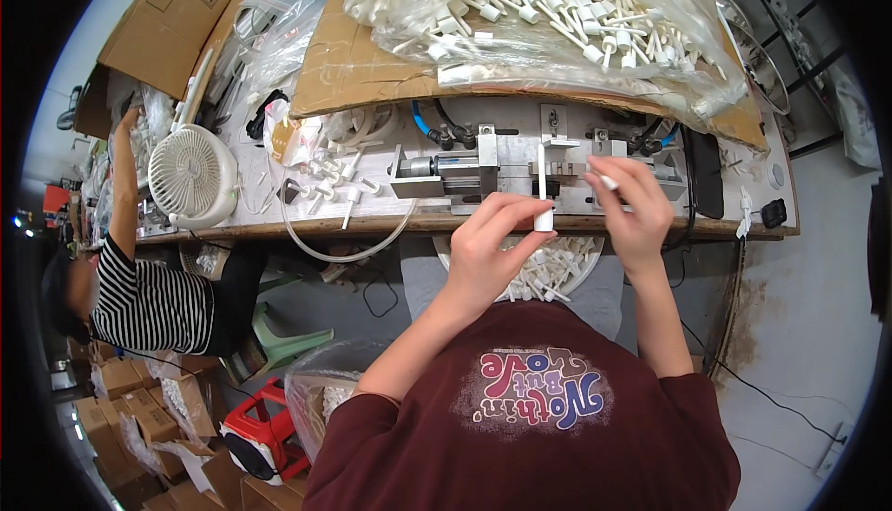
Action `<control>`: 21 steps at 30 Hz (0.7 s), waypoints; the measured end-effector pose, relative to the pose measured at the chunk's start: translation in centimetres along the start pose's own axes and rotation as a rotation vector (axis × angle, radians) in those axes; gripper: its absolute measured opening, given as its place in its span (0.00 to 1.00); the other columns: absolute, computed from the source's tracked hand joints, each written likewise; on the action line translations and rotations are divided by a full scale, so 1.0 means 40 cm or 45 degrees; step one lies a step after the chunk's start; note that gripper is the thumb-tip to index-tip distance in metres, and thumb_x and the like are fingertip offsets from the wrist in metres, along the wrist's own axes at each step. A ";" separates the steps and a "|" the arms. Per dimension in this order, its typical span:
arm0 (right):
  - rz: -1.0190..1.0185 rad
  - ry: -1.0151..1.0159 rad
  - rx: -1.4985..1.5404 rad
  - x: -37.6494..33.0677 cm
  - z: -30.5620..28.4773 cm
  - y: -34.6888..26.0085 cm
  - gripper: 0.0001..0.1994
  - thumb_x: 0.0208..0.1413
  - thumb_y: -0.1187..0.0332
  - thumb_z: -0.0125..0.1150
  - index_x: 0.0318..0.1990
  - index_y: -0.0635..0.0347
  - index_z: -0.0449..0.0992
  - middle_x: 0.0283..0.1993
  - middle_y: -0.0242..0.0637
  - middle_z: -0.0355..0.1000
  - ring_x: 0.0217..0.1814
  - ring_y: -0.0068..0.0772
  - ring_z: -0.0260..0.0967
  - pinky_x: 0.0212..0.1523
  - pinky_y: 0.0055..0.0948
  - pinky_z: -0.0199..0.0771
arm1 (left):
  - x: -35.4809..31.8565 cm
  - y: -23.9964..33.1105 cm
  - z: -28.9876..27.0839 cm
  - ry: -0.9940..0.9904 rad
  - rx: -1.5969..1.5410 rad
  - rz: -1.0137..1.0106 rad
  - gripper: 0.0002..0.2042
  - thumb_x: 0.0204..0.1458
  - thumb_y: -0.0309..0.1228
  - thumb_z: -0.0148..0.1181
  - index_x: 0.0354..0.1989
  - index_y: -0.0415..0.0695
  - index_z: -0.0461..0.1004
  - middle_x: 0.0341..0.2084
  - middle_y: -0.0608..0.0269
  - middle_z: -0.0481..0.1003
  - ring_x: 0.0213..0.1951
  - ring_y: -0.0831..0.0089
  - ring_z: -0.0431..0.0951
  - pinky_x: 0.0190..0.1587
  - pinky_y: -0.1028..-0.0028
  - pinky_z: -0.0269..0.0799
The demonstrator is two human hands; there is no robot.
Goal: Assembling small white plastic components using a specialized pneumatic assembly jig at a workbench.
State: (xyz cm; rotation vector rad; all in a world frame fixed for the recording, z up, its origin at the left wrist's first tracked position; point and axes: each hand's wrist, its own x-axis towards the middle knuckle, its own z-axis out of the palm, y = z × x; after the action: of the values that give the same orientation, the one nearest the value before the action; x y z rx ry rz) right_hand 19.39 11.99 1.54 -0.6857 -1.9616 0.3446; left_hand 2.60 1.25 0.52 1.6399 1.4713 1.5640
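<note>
Gripping in the left hand [486,243], between thumb and fingertips, a white plastic stemmed cap [544,222], with its cap end toward the body and its slim stem running away, in line with the metal clamping fixture [567,168] beyond; cannot tell whether touching it. Pinching in the right hand [641,214], just right of that fixture, a small white piece [609,182] mostly covered by the fingers, too hidden to name more closely. Wearing a maroon T-shirt [418,437] with rounded pink, blue and white lettering [539,390] across its front, legible though upside down in this view, plus a tiny line too fine to make out. Can also see dark printed characters and a square mark on an open cardboard carton [167,32] at upper left, too small to read. Can see more stemmed caps heaped in a clear plastic bag [400,5], blurred by the film and cut off at the top; likewise a pile in a white bowl [587,277] below the workbench [381,214] edge, partly hidden by the left hand. Can spot, at left, a co-worker [158,297] in stripes, with one hand lost among clear plastic.
</note>
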 end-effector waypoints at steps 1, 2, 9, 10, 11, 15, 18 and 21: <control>0.142 -0.001 0.056 -0.005 -0.013 -0.007 0.12 0.49 0.81 0.67 0.42 0.65 0.82 0.37 0.37 0.78 0.32 0.25 0.74 0.31 0.24 0.73 | -0.006 -0.015 0.005 -0.002 0.093 0.060 0.17 0.44 0.18 0.72 0.45 0.39 0.81 0.40 0.59 0.76 0.39 0.73 0.81 0.42 0.74 0.83; 0.285 -0.002 0.110 -0.008 -0.022 -0.010 0.10 0.50 0.80 0.68 0.42 0.66 0.83 0.37 0.36 0.78 0.33 0.23 0.75 0.31 0.22 0.72 | -0.013 -0.027 0.010 -0.009 0.180 0.100 0.16 0.44 0.19 0.71 0.45 0.38 0.81 0.41 0.59 0.76 0.38 0.72 0.81 0.41 0.74 0.82; 0.765 -0.013 0.570 -0.057 -0.039 -0.026 0.09 0.54 0.77 0.69 0.43 0.66 0.82 0.30 0.31 0.78 0.28 0.14 0.71 0.28 0.16 0.70 | -0.028 -0.068 0.044 -0.101 0.660 0.264 0.16 0.43 0.24 0.69 0.44 0.41 0.81 0.52 0.63 0.78 0.36 0.68 0.81 0.38 0.72 0.78; 0.792 -0.030 0.605 -0.063 -0.038 -0.022 0.09 0.54 0.77 0.68 0.43 0.66 0.82 0.30 0.31 0.78 0.28 0.13 0.71 0.27 0.15 0.69 | -0.026 -0.074 0.048 -0.106 0.714 0.288 0.16 0.43 0.24 0.69 0.43 0.41 0.81 0.53 0.63 0.78 0.36 0.68 0.81 0.38 0.72 0.78; 0.820 -0.046 0.641 -0.070 -0.036 -0.017 0.09 0.54 0.77 0.68 0.43 0.66 0.81 0.30 0.31 0.78 0.28 0.13 0.71 0.27 0.15 0.69 | -0.021 -0.081 0.052 -0.122 0.754 0.300 0.16 0.43 0.25 0.69 0.43 0.41 0.81 0.52 0.63 0.78 0.35 0.67 0.81 0.37 0.71 0.78; 0.910 -0.142 0.841 -0.089 -0.035 -0.002 0.08 0.55 0.77 0.67 0.42 0.68 0.80 0.31 0.32 0.79 0.28 0.12 0.71 0.24 0.14 0.67 | -0.016 -0.121 0.069 -0.170 0.826 0.331 0.16 0.42 0.25 0.69 0.43 0.42 0.82 0.51 0.61 0.79 0.34 0.68 0.82 0.35 0.71 0.76; 0.962 -0.170 0.877 -0.083 -0.036 -0.010 0.07 0.56 0.77 0.66 0.41 0.68 0.80 0.32 0.33 0.80 0.28 0.12 0.71 0.24 0.14 0.66 | -0.006 -0.116 0.071 -0.175 0.906 0.329 0.15 0.43 0.26 0.69 0.43 0.42 0.82 0.50 0.61 0.79 0.31 0.69 0.82 0.33 0.71 0.75; 0.980 -0.175 0.863 -0.083 -0.034 -0.009 0.06 0.56 0.75 0.67 0.40 0.66 0.81 0.30 0.32 0.80 0.28 0.11 0.71 0.23 0.13 0.66 | 0.020 -0.108 0.075 -0.170 0.930 0.399 0.12 0.45 0.26 0.64 0.40 0.39 0.82 0.49 0.57 0.80 0.27 0.71 0.80 0.31 0.73 0.73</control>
State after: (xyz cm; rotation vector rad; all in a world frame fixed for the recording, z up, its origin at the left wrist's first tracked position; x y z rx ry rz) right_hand 21.63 9.64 -0.01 -0.9392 -1.4706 1.4725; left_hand 3.48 4.46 -3.63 2.4210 1.9143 1.0644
